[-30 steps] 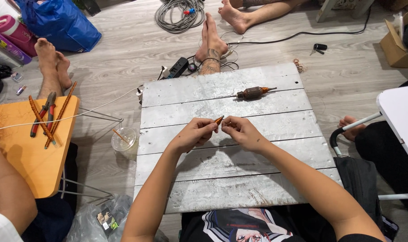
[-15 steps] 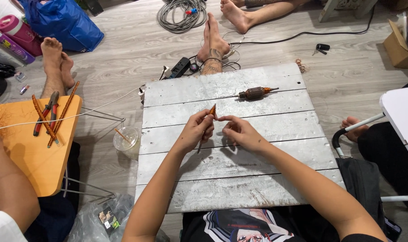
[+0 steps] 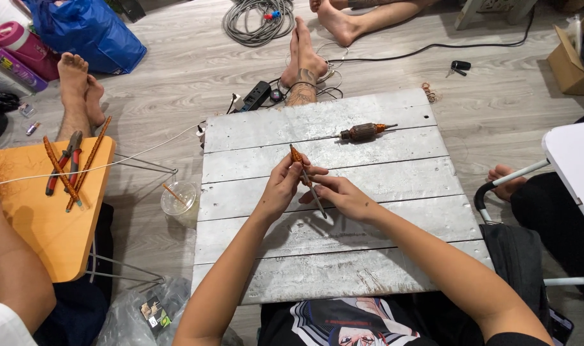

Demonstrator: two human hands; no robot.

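Big whitewashed plank board point(image 3: 369, 256) on the floor, motor armature point(image 3: 363, 132) lying near its far edge. Over the middle, left hand point(image 3: 280, 189) pinches a copper-wound rod point(image 3: 304, 177) upright-ish, right hand point(image 3: 340, 195) gripping its lower end

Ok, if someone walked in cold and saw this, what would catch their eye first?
Probably the two hands meeting over the middle of the whitewashed plank board: the left hand and right hand together hold a thin metal rod with a copper-wound tip. Just beyond them on the board lies a small motor armature. At the far left, an orange folding table carries pliers and copper-wrapped rods.
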